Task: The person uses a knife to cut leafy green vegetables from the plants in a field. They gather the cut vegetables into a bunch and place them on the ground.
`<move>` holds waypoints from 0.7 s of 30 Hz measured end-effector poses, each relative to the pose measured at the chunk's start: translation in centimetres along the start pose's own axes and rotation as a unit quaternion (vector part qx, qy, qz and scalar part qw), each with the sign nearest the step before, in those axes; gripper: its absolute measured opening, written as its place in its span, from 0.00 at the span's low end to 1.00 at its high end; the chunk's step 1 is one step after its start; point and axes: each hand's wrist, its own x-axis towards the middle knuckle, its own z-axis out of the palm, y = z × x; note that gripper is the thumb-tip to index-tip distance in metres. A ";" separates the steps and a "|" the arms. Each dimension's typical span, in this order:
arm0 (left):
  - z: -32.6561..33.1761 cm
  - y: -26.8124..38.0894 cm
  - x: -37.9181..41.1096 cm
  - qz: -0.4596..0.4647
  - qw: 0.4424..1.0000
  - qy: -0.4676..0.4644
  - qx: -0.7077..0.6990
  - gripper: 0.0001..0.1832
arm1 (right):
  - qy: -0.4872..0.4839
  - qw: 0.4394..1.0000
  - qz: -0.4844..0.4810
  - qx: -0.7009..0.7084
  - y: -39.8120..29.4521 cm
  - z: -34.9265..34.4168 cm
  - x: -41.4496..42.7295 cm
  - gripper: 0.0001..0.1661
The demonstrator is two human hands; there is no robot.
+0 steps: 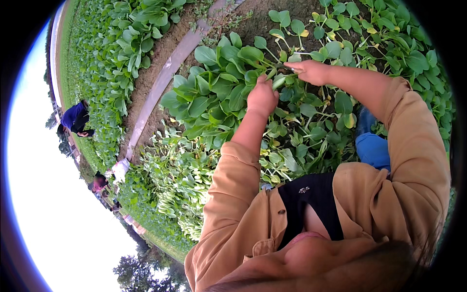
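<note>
My left hand (pixel 262 95) is closed round the pale stalks of a leafy green plant (pixel 222 87), whose broad leaves spread out to the left. Close beside it, my right hand (pixel 307 71), with a ring on one finger, has its fingertips at the stalk bases. A thin dark strip shows at these fingertips; whether it is a stem or a tool I cannot tell, nor what the fingers grip. Pale cut-looking stalk ends (pixel 280 81) stick out between the hands. Below both hands lie loose green and yellowing leaves (pixel 310 135).
A grey strip (pixel 160 80) runs over bare soil (pixel 146 95) between planted rows. Many pale-stalked greens (pixel 171 193) lie at lower left, near a white sack (pixel 121 169). A person in dark blue (pixel 74 118) bends over a row; other people (pixel 98 182) are farther off. A blue-clad leg (pixel 372 149) shows at right.
</note>
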 end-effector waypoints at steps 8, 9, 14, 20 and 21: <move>0.7 0.0 0.3 0.007 0.998 0.034 -0.054 0.19 | -0.047 0.989 0.119 0.068 -2.3 0.3 1.5 0.37; 0.6 -0.1 0.3 0.008 0.998 0.042 -0.053 0.19 | -0.065 0.989 0.123 0.044 -2.4 0.1 1.4 0.37; -0.1 -0.6 -2.8 0.049 0.986 0.136 -0.080 0.18 | -0.089 0.986 0.139 0.034 -4.1 -2.3 -2.2 0.37; -3.8 3.7 -7.3 0.172 0.911 0.186 -0.324 0.19 | 0.079 0.918 0.018 0.388 -9.9 -5.6 -7.3 0.27; -3.9 4.1 -7.2 0.178 0.903 0.170 -0.353 0.19 | 0.088 0.912 0.005 0.401 -11.3 -5.5 -7.7 0.27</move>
